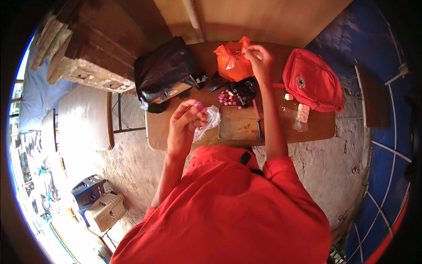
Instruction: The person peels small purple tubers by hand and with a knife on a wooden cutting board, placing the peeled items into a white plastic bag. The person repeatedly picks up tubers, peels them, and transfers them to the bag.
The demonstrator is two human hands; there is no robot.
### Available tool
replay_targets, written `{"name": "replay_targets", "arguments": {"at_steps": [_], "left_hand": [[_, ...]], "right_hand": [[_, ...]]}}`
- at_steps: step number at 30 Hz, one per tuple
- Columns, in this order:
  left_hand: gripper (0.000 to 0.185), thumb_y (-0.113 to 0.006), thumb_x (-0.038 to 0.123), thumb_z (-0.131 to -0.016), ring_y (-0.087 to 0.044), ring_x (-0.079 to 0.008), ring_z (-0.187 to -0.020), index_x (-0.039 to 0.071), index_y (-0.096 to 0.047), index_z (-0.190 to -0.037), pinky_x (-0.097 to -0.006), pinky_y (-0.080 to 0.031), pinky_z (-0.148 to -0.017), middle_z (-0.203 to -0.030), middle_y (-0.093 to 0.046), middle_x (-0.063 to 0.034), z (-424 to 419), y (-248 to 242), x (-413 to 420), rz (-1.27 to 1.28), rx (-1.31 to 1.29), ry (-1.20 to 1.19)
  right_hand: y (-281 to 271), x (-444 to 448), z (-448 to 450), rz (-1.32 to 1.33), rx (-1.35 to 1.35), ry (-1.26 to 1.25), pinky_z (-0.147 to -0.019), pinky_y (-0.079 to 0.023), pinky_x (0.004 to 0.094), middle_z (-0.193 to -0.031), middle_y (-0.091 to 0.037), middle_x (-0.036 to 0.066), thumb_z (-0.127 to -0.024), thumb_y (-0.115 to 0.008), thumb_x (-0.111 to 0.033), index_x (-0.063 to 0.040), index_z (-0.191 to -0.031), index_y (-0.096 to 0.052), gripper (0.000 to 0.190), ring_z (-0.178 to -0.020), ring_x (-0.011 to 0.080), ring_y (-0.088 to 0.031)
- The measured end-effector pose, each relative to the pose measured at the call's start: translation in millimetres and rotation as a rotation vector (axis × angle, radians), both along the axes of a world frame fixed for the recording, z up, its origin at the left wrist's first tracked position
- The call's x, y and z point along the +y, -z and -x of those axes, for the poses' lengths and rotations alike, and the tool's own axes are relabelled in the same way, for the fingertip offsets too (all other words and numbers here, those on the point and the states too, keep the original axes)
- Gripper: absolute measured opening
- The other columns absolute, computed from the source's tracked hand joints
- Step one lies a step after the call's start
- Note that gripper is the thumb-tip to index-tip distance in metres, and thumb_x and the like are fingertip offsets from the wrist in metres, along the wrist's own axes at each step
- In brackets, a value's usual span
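Note:
My left hand is raised over the table's left part, its fingers closed on a small purple piece that looks like a shallot. Below it lies a crumpled clear plastic bag. My right hand is at the upper right edge of an orange plastic bag, fingertips at its rim; whether they pinch it is unclear. Several shallots lie in a pile beside a black plastic bag. A wooden cutting board lies nearest me, with a knife along its right side.
A large black plastic bag over a carton stands at the back left of the wooden table. A red backpack stands at the right, near a small white block and a wrapped pale block. A brown panel rises behind.

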State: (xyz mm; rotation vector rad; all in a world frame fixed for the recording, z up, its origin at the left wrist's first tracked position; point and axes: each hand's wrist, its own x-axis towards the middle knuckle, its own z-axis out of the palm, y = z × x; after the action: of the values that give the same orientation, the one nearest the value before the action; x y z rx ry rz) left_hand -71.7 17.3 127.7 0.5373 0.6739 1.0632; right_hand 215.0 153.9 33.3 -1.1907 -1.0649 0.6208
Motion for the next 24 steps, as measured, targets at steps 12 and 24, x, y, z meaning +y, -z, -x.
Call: {"name": "replay_targets", "arguments": {"at_steps": [12,24], "left_hand": [[0.020,-0.064,0.017,-0.091,-0.058,-0.0088,-0.081,0.003,-0.065,-0.105,-0.0242,-0.047,-0.066,-0.093,-0.063,-0.0021,-50,12,63,-0.070,0.403,0.026],[0.027,-0.072,0.038,-0.081,-0.068,-0.0109,-0.066,0.012,-0.075,-0.086,-0.0303,-0.052,-0.058,-0.076,-0.072,-0.0046,-121,253,136,-0.263,1.418,0.705]], "right_hand": [[107,-41,-34,0.168,-0.115,-0.094,-0.089,-0.052,0.0322,-0.108,-0.069,0.014,-0.087,-0.063,-0.001,0.001,-0.113,-0.060,0.027,-0.104,0.0205,-0.066],[209,-289,-61,0.716,0.269,0.008,-0.077,-0.054,0.0280,-0.093,-0.069,0.010,-0.096,-0.058,-0.012,0.001,-0.106,-0.061,0.017,-0.085,0.0157,-0.067]]}}
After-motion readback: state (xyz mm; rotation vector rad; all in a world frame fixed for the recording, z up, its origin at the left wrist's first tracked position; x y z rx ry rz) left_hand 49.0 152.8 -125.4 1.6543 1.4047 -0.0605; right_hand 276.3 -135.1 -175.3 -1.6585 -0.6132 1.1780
